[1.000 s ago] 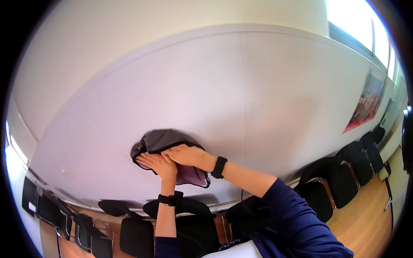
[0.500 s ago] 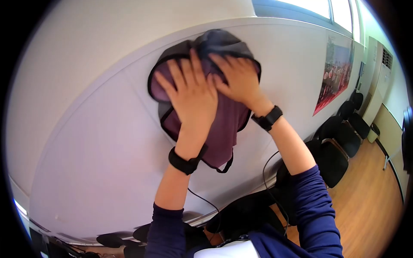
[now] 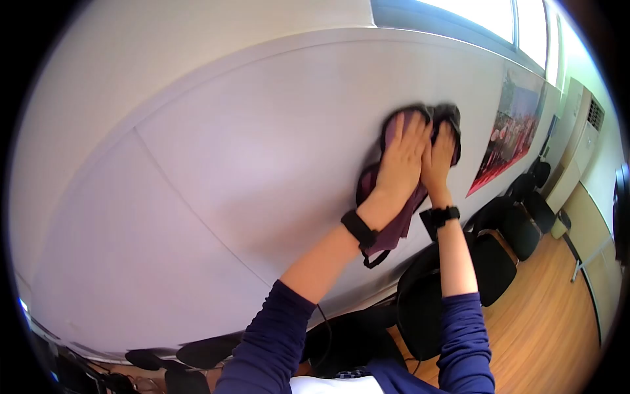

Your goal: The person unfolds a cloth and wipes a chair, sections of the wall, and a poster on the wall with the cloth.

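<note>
A purple cloth (image 3: 394,231) with black edging and a black hanging loop lies bunched against the white wall panel (image 3: 262,138). My left hand (image 3: 404,156) presses flat on the cloth, its fingers stretched upward. Close beside it on the right, my right hand (image 3: 438,161) also lies flat on the cloth with fingers extended. Neither hand is wrapped round the fabric. Black bands circle both wrists. The palms and the cloth beneath them are hidden.
Right of the hands a poster (image 3: 510,131) is fixed to the wall, under a window (image 3: 485,23). Black chairs (image 3: 493,269) line the wall's foot on a wooden floor (image 3: 531,315). Farther off stand a tall air conditioner (image 3: 576,141) and a bin (image 3: 561,224).
Both hands have slid the cloth rightward and somewhat lower along the wall, closer to the poster. The cloth is more bunched, and my hands are closer together.
</note>
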Tool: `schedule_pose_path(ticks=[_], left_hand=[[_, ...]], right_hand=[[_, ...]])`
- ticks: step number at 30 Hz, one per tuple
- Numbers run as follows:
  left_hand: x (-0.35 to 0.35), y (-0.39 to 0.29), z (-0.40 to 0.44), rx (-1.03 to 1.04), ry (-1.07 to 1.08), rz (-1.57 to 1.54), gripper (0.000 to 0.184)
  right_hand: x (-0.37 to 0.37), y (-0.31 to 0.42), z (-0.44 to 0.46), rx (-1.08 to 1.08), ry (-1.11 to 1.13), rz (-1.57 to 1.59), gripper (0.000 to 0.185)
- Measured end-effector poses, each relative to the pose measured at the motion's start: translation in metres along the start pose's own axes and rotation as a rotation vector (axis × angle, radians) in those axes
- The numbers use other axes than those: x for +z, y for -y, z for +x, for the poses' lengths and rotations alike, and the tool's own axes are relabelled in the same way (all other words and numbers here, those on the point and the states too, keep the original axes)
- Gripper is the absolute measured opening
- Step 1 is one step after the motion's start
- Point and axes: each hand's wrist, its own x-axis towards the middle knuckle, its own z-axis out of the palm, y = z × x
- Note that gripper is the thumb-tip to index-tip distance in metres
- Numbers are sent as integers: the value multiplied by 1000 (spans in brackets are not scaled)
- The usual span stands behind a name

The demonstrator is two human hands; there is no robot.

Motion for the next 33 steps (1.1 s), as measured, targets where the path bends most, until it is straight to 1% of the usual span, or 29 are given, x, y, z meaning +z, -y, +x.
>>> schedule_pose_path(ticks=[2, 5, 6, 8, 9, 11, 13, 15, 16, 17, 18, 19, 21, 23, 24, 25, 27, 29, 30, 31, 33], left_hand=[[-1, -7, -20, 29, 58, 26, 55], [-5, -6, -54, 33, 71, -83, 54], [-7, 0, -66, -7, 18, -134, 53], [-14, 16, -93, -107, 30, -151, 53], [-18, 27, -106, -154, 39, -159, 54], [-39, 56, -131, -268, 21, -146, 57], [-57, 87, -156, -386, -23, -148, 64], [-78, 121, -190, -473, 1, -116, 67], [-81, 137, -213, -506, 5, -50, 68], [-77, 153, -240, -510, -87, 23, 67], [-78, 167, -265, -528, -125, 137, 64], [-82, 177, -286, -543, -116, 165, 60], [-88, 192, -336, -631, -39, 242, 59], [-87, 194, -387, -650, -57, 249, 53], [-84, 191, -414, -659, -70, 252, 51], [-80, 182, -442, -680, -24, 216, 51], [-75, 156, -490, -724, 179, 178, 52], [-72, 127, -532, -779, 293, 76, 54], [-78, 121, -537, -766, 336, 4, 63], [-79, 121, -539, -782, 397, -7, 66], [-80, 119, -532, -806, 510, -35, 71]], right_hand=[[3, 2, -31, 117, 69, 41, 56], [9, 21, -63, 108, 77, 21, 55], [13, 27, -69, 25, 30, -12, 55], [7, 62, -62, -3, 124, 44, 54], [3, 85, -55, -13, 172, 72, 54], [-1, 136, -36, -156, 119, 67, 49], [-5, 190, -21, -216, 136, 123, 45], [-13, 256, -15, -206, 286, 229, 46], [-19, 288, -13, -200, 389, 283, 43], [-20, 316, -16, -192, 492, 333, 40], [-9, 340, -25, -261, 390, 451, 36], [1, 361, -34, -326, 284, 565, 32], [4, 402, -58, -319, 482, 640, 25], [11, 429, -95, -309, 575, 737, 22], [9, 436, -113, -322, 701, 743, 24], [7, 441, -132, -335, 826, 746, 25], [30, 441, -206, -557, 633, 759, 29], [37, 439, -245, -724, 469, 711, 20], [33, 437, -249, -695, 511, 691, 19], [31, 435, -252, -665, 551, 667, 19], [30, 431, -249, -589, 607, 757, 19]])
